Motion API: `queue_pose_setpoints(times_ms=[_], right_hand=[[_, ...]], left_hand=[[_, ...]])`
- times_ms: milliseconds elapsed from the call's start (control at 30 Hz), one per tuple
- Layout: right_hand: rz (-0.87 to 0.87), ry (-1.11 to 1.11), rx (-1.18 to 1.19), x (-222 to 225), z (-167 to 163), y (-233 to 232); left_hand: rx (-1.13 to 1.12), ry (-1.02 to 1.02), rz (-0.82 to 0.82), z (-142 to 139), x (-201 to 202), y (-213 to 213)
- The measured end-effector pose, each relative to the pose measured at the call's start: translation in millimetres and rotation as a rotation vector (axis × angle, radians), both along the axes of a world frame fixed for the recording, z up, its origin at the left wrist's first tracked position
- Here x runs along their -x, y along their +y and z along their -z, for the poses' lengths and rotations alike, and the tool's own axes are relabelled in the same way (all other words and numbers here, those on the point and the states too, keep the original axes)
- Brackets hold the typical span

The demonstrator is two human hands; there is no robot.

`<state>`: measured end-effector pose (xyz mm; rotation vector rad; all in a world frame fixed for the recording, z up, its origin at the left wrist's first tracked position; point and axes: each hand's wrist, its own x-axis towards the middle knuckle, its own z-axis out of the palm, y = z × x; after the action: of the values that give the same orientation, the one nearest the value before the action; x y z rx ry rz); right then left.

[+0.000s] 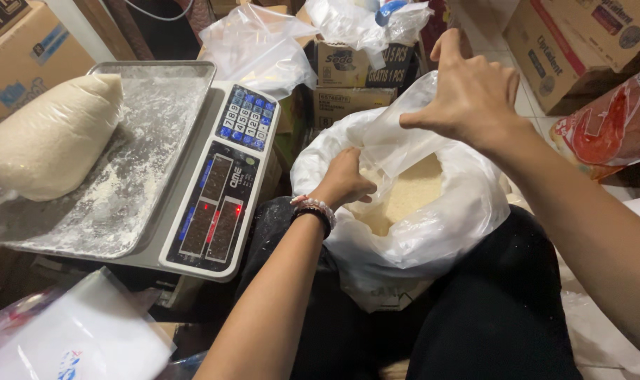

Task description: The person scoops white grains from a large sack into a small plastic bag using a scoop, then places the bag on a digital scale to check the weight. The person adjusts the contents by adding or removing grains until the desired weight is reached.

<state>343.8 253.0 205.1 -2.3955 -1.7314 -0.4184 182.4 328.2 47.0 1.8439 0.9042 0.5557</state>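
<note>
the right hand (475,95) pinches the upper edge of a small clear plastic bag (397,134), thumb and fingers together on the film, holding it up above a big white sack (433,232) of pale grain. the left hand (344,179) is down inside the sack's mouth, fingers curled at the small bag's lower part — what it grips is hidden, so i cannot tell how it is closed. the sack sits between the person's knees, its rim rolled outward and wide open. room is tight: a digital scale (225,190) stands just beside the sack on the left, its steel tray (158,141) dusted white and carrying a filled bag (49,137) — cardboard boxes (566,42) crowd the far side.
</note>
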Motion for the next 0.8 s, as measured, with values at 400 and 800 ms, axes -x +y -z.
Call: queue_pose_setpoints(times_ms=[400,800], right_hand=[[-0.013,0.005,0.029,12.7,-0.8,2.2],[-0.267,-0.121,-0.197,12.5,6.8,-3.9]], left_hand=[[0.052,0.028,0.019,-6.7,1.9,6.3],[0.080,0.006,0.023,-9.9,1.9,8.2]])
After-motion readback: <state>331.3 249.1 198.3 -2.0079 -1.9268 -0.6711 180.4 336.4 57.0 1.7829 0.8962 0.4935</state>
